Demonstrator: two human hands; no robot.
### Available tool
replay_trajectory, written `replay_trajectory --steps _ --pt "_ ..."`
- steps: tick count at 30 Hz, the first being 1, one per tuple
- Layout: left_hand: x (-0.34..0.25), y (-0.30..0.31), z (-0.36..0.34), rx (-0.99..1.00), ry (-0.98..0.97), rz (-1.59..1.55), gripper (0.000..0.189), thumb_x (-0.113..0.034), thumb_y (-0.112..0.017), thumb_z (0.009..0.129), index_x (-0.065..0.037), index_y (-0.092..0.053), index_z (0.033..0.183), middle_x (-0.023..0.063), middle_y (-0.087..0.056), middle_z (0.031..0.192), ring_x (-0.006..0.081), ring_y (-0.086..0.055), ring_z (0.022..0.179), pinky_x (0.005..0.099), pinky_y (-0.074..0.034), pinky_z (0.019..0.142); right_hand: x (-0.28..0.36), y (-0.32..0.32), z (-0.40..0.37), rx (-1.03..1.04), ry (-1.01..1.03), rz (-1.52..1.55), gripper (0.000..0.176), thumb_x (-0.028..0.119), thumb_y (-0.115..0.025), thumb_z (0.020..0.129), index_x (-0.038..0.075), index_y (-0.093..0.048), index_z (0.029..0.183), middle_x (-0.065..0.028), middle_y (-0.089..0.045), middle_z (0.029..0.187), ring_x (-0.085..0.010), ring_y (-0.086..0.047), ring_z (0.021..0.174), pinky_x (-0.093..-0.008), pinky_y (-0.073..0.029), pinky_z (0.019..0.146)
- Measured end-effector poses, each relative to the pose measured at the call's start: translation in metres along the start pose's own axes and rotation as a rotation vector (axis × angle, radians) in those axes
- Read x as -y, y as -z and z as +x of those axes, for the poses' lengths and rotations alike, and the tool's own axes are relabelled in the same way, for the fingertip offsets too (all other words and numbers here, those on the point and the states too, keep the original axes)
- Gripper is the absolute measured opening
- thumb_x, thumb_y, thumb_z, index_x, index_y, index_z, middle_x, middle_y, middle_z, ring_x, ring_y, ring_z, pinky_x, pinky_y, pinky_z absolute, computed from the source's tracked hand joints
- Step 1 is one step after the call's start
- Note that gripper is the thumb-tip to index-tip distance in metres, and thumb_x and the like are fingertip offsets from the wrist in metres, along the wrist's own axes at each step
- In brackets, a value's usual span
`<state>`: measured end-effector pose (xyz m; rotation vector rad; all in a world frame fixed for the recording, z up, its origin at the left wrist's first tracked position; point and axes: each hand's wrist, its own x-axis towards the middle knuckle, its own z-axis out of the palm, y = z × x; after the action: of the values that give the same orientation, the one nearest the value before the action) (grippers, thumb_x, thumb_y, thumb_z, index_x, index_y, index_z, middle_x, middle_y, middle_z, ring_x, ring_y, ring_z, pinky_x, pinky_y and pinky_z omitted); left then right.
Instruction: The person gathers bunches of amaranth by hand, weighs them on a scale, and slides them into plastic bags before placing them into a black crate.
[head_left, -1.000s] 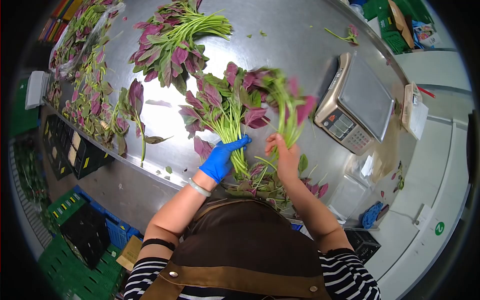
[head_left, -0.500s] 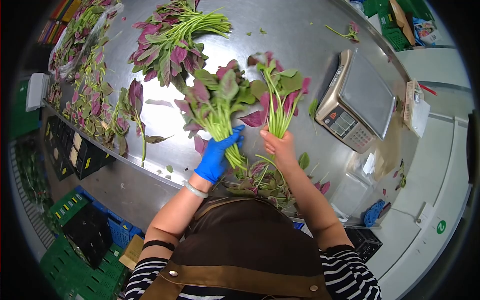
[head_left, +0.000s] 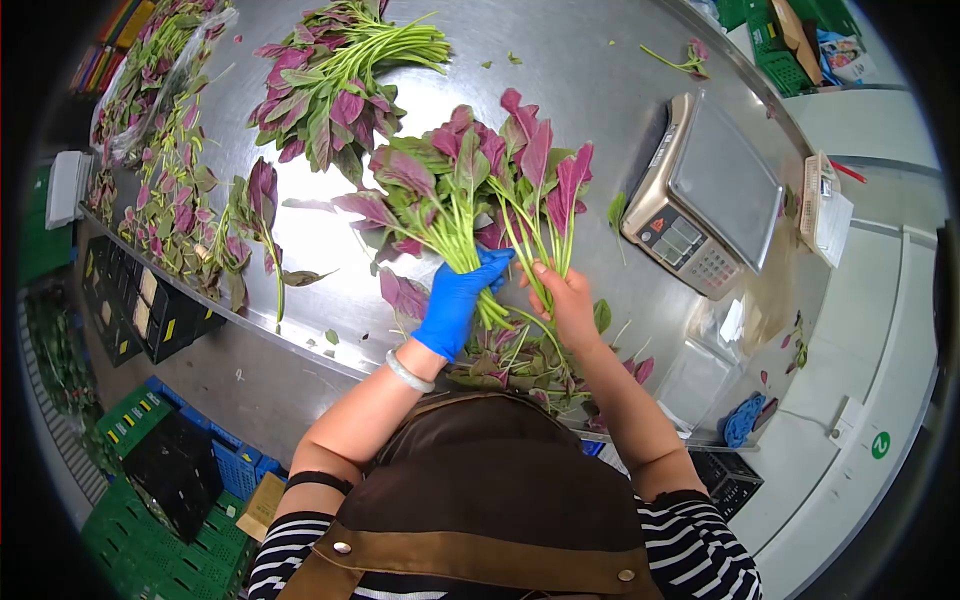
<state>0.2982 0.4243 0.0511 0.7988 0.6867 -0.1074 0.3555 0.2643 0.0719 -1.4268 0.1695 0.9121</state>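
The curved stainless-steel bench (head_left: pixel 600 90) carries a silver digital scale (head_left: pixel 705 195) at its right edge. Over the near edge, a large bunch of purple-green leafy stalks (head_left: pixel 430 190) runs near-to-far, leaves toward the far-left corner, stems clenched in the fingers of the blue-gloved left hand (head_left: pixel 455 300). The bare right hand (head_left: pixel 568 300) grips a smaller bunch (head_left: pixel 545 160), leaves pointing to the far edge.

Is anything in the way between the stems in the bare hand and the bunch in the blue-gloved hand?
Nothing visible. The right hand holds its stems right beside the bunch in the left hand; their leaves overlap.
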Motion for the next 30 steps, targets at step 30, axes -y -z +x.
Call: replay_trajectory --steps 30 --pt "-0.033 0.037 -0.010 -0.075 -0.265 0.409 0.019 -0.004 -0.066 0.082 -0.003 -0.054 0.096 0.0062 -0.064 0.101 0.0089 -0.054 0.079 0.0245 -0.047 0.071 0.034 0.024 -0.010 -0.326 0.401 0.024 0.029 0.025 -0.038 0.100 0.000 -0.051 0.093 -0.0083 -0.056 0.071 -0.0109 -0.050 0.052 -0.0235 -0.039 0.048"
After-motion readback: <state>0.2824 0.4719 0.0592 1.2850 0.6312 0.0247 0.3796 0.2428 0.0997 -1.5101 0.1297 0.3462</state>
